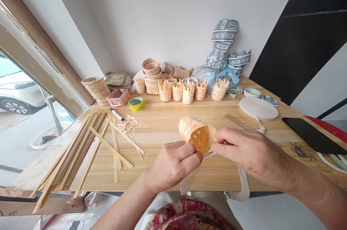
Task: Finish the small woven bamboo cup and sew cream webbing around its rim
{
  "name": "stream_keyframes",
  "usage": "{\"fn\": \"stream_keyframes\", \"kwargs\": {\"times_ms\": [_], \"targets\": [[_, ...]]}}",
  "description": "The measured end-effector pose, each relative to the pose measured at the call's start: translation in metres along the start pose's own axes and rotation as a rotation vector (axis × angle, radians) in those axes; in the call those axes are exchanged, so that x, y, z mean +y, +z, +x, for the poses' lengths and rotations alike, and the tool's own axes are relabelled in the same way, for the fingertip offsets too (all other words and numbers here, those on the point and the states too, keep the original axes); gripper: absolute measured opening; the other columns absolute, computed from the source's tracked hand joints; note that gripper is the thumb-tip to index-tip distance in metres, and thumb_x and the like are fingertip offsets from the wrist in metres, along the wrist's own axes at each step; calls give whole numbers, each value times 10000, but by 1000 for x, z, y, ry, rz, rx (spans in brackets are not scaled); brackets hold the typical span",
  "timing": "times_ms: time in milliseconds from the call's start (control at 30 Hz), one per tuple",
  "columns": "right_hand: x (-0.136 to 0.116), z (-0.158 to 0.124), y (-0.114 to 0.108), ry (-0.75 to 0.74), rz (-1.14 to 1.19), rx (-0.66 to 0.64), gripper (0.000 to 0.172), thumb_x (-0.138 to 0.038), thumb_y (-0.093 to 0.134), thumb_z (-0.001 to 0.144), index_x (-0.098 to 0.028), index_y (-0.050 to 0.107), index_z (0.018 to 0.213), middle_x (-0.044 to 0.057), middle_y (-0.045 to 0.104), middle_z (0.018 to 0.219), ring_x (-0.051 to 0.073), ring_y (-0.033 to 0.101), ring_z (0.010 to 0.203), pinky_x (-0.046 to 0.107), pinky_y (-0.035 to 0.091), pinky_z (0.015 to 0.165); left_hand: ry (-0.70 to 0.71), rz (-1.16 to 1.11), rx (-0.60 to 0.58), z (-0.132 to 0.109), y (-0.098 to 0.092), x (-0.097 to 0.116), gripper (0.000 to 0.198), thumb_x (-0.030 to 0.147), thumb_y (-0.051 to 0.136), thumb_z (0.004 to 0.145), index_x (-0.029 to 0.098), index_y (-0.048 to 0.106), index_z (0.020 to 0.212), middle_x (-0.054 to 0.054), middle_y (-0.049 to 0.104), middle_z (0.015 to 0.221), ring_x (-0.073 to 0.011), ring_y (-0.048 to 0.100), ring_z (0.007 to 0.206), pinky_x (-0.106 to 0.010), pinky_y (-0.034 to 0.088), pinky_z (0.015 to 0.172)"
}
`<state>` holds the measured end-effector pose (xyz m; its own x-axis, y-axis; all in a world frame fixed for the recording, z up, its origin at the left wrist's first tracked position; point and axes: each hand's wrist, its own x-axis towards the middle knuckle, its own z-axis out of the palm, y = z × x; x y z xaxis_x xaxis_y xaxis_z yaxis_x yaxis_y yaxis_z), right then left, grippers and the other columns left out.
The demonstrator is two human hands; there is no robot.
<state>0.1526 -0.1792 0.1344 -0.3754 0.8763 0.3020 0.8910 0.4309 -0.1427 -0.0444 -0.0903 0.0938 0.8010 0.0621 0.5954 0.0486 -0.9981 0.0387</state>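
Both hands close on a small woven basket [193,132], held on its side just above the table: the left hand [173,163] wraps its curled fingers and thumb around the near end, and the right hand [244,148] pinches the rim from the other side between thumb and fingertips. Inside the open end sits something amber and see-through, perhaps a plastic liner [200,139], though from here I can't be sure what it is.

The near edge of the wooden table [162,186] runs just below the hands, with the left wrist crossing it. A heap of long bamboo strips [73,150] hangs over the left end of the table, well apart from the left hand. Nearer the hands lie a few loose strips [116,147] and a scatter of offcuts [130,126], with a marker pen [116,114] beyond them.

Along the back edge, by the wall, stands a row of unfinished baskets [189,90]. A metal ruler [238,121] lies just past the right hand, beside a roll of white ribbon [258,109]. A black phone [311,136] sits well to the right, near the table's far corner.
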Motion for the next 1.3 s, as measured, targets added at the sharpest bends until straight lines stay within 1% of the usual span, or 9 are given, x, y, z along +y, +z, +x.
{"fn": "stream_keyframes", "kwargs": {"times_ms": [267,433,533,733,833,1000,1133,1200,1300], "targets": [[3,0,2,-51,-84,-78,217,-72,339,826,-181,430,662,-19,413,664,85,402,554,223,269,485,-39,-42,-35,0,3,1,223,109,356,874,127,579,877,-42,581,736,-106,497,608,-208,372,520],[9,7,-1,-54,47,-137,228,-66,381,804,-189,477,637,-11,457,667,111,421,620,232,280,502,-196,-413,-180,8,4,-4,238,194,380,882,183,610,940,-56,599,842,-128,569,762,-207,438,659],[14,11,0,-98,94,-191,243,-64,413,794,-186,506,606,-7,477,658,121,422,649,236,280,506,-228,-671,-248,14,5,-11,214,212,432,862,169,634,916,-70,602,869,-143,573,807,-225,442,715],[18,14,3,-118,151,-257,265,-166,417,862,-210,597,673,10,524,648,140,449,689,246,330,542,-209,-811,-369,15,7,-21,244,194,421,860,117,633,953,-100,596,869,-151,558,804,-230,431,724],[21,15,4,-135,195,-258,275,-209,401,881,-211,614,706,10,532,636,142,442,691,248,342,558,-192,-804,-375,14,7,-21,261,199,403,867,109,633,951,-92,576,837,-143,547,779,-221,424,716],[22,17,7,-215,257,-221,285,-171,370,884,-192,603,722,12,546,646,138,434,694,258,352,604,-179,-818,-333,13,10,-18,260,192,405,864,94,634,936,-101,572,837,-151,545,781,-223,423,707],[16,21,9,-279,225,-216,348,-94,340,861,-175,521,575,-6,500,569,122,404,638,261,332,619,-179,-808,-262,14,16,-17,258,205,406,864,99,638,898,-89,563,801,-145,541,752,-217,426,690],[14,23,9,-275,194,-216,363,-89,340,857,-171,481,534,-14,485,551,118,394,623,271,319,639,-184,-798,-230,15,18,-18,250,211,413,863,107,640,876,-77,557,780,-140,538,742,-212,426,687],[18,25,7,-215,180,-207,302,-121,401,855,-177,525,586,-21,533,598,118,415,653,291,301,699,-199,-801,-224,16,19,-20,232,204,429,857,103,638,871,-73,562,777,-137,540,742,-210,428,689]]}}
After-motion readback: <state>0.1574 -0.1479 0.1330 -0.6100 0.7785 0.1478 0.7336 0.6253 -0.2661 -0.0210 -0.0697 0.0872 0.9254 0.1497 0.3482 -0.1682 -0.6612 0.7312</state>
